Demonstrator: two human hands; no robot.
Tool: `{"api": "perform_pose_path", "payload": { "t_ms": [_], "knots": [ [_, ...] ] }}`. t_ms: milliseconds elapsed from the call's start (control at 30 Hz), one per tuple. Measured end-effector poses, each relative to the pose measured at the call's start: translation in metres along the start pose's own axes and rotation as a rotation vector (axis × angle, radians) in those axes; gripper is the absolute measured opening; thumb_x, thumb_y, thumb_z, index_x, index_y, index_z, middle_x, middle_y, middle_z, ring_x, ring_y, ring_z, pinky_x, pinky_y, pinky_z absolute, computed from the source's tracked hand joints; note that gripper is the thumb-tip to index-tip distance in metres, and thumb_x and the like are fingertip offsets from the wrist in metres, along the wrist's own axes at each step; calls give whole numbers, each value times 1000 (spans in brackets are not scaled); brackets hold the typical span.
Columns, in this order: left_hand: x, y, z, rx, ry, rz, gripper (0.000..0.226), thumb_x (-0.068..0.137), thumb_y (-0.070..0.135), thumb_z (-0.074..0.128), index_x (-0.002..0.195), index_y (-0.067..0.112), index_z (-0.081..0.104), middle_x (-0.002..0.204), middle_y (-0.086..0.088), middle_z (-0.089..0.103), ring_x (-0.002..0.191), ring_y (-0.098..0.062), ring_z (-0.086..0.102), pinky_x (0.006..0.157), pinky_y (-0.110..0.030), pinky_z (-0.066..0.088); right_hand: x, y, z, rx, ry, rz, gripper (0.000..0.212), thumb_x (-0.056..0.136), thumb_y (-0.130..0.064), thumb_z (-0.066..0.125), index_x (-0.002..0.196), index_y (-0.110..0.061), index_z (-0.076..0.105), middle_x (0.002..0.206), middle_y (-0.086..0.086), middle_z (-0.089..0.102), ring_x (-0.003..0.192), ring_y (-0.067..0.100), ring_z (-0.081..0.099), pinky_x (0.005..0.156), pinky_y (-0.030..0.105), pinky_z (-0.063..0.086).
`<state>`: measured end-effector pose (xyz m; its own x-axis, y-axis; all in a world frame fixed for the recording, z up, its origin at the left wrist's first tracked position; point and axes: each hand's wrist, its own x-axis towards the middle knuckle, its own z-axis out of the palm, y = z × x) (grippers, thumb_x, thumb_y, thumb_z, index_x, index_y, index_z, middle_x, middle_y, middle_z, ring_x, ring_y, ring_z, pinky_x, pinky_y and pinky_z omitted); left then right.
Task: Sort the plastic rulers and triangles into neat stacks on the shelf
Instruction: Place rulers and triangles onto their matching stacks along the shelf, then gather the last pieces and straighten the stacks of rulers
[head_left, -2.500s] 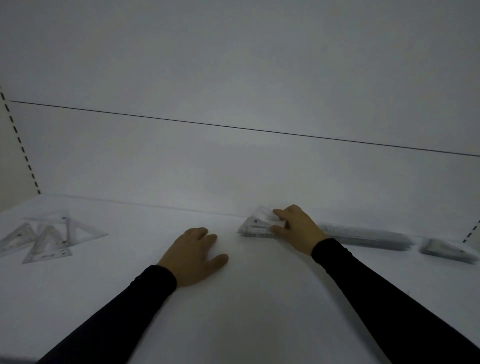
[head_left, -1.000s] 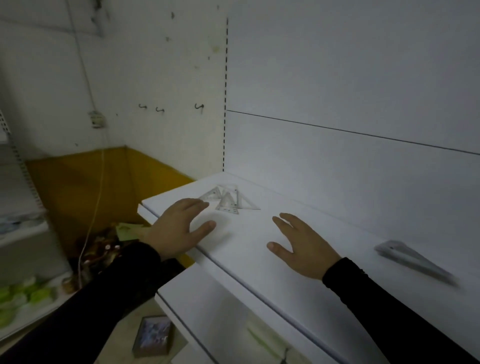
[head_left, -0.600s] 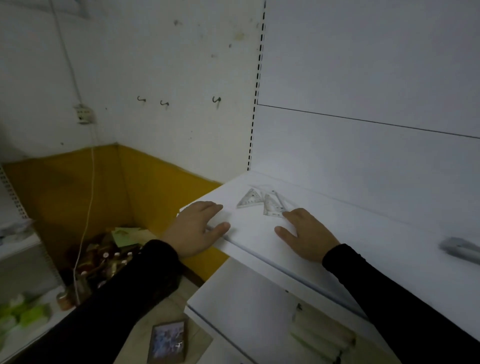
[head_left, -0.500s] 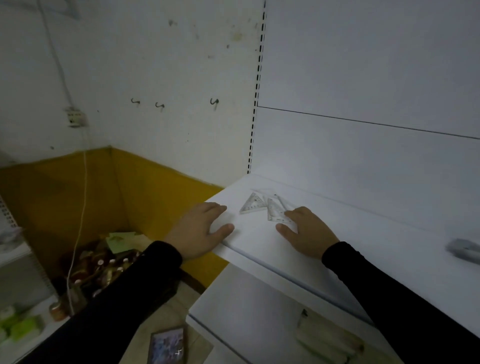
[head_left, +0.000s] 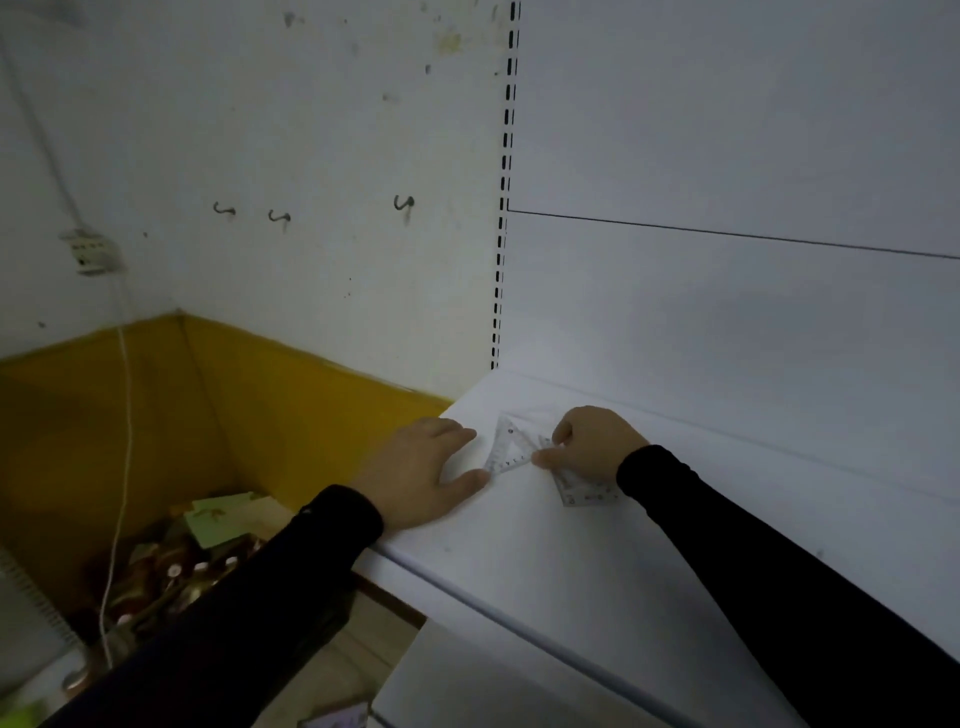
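Two clear plastic triangles show at the far left end of the white shelf (head_left: 597, 561), close to its back corner, and they lie loose, not stacked. The left triangle (head_left: 508, 448) rests flat between the hands, while the right triangle (head_left: 582, 486) is partly under the right hand (head_left: 592, 441), whose thumb and curled fingers appear pinched on the point where the two pieces meet. The left hand (head_left: 421, 480) lies flat and spread on the shelf's left edge, its thumb tip just beside the left triangle's near corner, holding nothing. Judging from this, the sorting is at an early or middle step: these pieces are being gathered and no neat stack is visible here. A faint outline behind the left triangle may be a third piece, but the plastic is too clear to tell. No rulers are in view, and the shelf's right part is cut off by the frame and the sleeves.
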<state>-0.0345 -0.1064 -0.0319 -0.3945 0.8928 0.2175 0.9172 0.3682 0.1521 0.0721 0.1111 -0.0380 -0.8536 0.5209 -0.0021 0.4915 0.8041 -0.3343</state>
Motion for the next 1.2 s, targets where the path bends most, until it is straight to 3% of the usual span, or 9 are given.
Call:
{"api": "perform_pose_path", "payload": {
  "t_ms": [67, 167, 333, 433, 500, 633, 767, 1000, 1200],
  "knots": [
    [10, -4, 3, -4, -5, 32, 85, 76, 74, 22, 138, 19, 45, 138, 0, 49, 127, -17, 42, 103, -26, 31, 5, 0, -2, 38, -49, -4, 44, 75, -44, 71, 54, -11, 49, 56, 3, 36, 52, 17, 36, 54, 32, 33],
    [25, -9, 6, -11, -19, 66, 65, 89, 62, 41, 139, 21, 42, 140, 2, 46, 130, -15, 38, 104, -24, 28, 9, -2, -6, 55, -84, -17, 53, 73, -42, 73, 50, -16, 33, 51, 2, 22, 48, 19, 24, 55, 28, 21],
    [49, -23, 19, -62, -70, 175, 67, 88, 62, 44, 142, 22, 39, 145, 2, 41, 134, -13, 33, 110, -26, 24, 1, 0, -15, 184, -29, 155, 48, 76, -41, 72, 46, -17, 43, 39, -8, 37, 37, 8, 34, 45, 20, 29],
    [56, -29, 24, -105, -146, 212, 79, 81, 73, 35, 140, 21, 43, 144, 1, 42, 133, -15, 35, 112, -29, 27, -9, 4, -23, 343, 113, 267, 28, 79, -37, 71, 74, -10, 66, 66, 1, 67, 60, 13, 56, 58, 24, 45],
    [61, -31, 24, -122, -146, 254, 91, 71, 80, 23, 135, 21, 48, 139, 1, 47, 129, -15, 39, 109, -27, 30, -19, 4, -25, 582, 224, 363, 29, 80, -30, 71, 101, -14, 60, 85, 4, 72, 67, 14, 60, 64, 26, 48],
    [70, -31, 24, -133, -162, 273, 81, 78, 78, 30, 129, 19, 54, 135, -1, 51, 125, -17, 43, 104, -27, 32, -39, 4, -19, 858, 346, 379, 49, 83, -15, 65, 127, -13, 44, 87, 17, 68, 62, 19, 59, 68, 30, 53],
    [79, -22, 29, -127, -177, 255, 83, 72, 83, 36, 127, 22, 51, 132, 2, 53, 119, -17, 47, 101, -31, 36, -50, 7, -10, 946, 432, 378, 54, 84, -15, 67, 128, -21, 36, 85, 11, 73, 66, 20, 65, 79, 36, 57],
    [86, -17, 25, -220, -263, 237, 75, 81, 59, 59, 143, 25, 35, 147, 5, 40, 134, -14, 36, 110, -28, 27, -57, 8, -8, 990, 579, 329, 17, 93, -17, 55, 108, -13, 48, 86, 16, 70, 67, 24, 64, 67, 31, 54],
    [89, -24, 13, -251, -271, 183, 67, 83, 47, 64, 140, 21, 41, 132, 2, 52, 118, -16, 49, 98, -25, 37, -48, 9, -3, 1157, 632, 354, 21, 86, -10, 62, 104, -7, 51, 85, 14, 69, 68, 25, 69, 80, 40, 55]
  ]
}}
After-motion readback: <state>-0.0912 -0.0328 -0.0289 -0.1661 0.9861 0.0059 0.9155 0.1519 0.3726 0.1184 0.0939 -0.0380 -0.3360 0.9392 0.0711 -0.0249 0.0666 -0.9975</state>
